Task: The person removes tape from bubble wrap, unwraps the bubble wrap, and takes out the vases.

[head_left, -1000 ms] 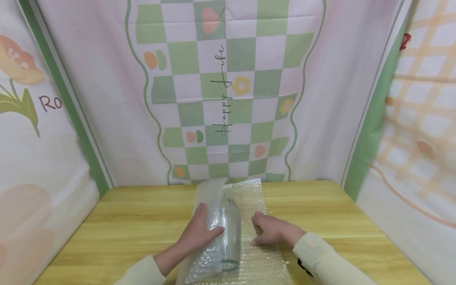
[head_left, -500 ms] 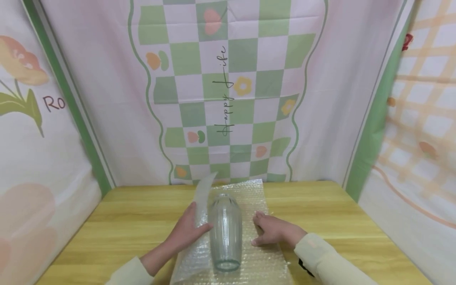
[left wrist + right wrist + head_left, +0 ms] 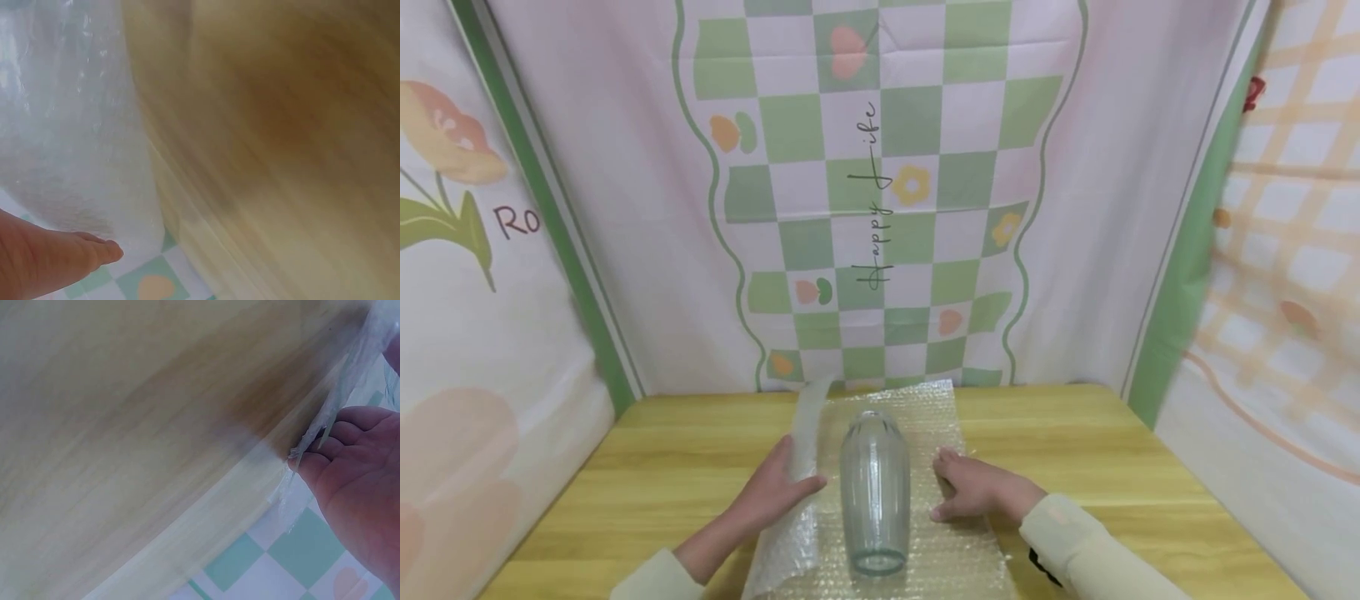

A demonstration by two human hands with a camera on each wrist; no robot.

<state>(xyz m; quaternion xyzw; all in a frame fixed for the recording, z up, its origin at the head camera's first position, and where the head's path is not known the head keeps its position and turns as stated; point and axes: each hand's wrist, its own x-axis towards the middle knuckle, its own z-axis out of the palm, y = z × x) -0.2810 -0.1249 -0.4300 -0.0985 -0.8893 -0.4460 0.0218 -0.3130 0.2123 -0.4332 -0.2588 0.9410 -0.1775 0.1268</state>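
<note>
A clear glass vase (image 3: 876, 492) lies on its side on a sheet of bubble wrap (image 3: 925, 425), its greenish base toward me. Left of the vase, the sheet's left part stands raised and folds inward. My left hand (image 3: 767, 492) is against that flap, thumb stretched across its inner side and fingers on the outer side. In the left wrist view, a straight finger of the hand (image 3: 50, 262) shows beside the whitish wrap (image 3: 75, 106). My right hand (image 3: 981, 487) holds the sheet's right edge; the right wrist view shows its fingers (image 3: 334, 434) curled at that edge.
A light wood-grain table (image 3: 1075, 450) lies beneath everything. Behind it hangs a green-and-white checked cloth (image 3: 910, 233), with printed curtains (image 3: 1285, 275) at both sides. A black band (image 3: 1043, 567) shows below the right cuff.
My left hand has moved left with the wrap's flap, which covered part of the vase a second ago. The vase is now uncovered; my right hand has stayed in place.
</note>
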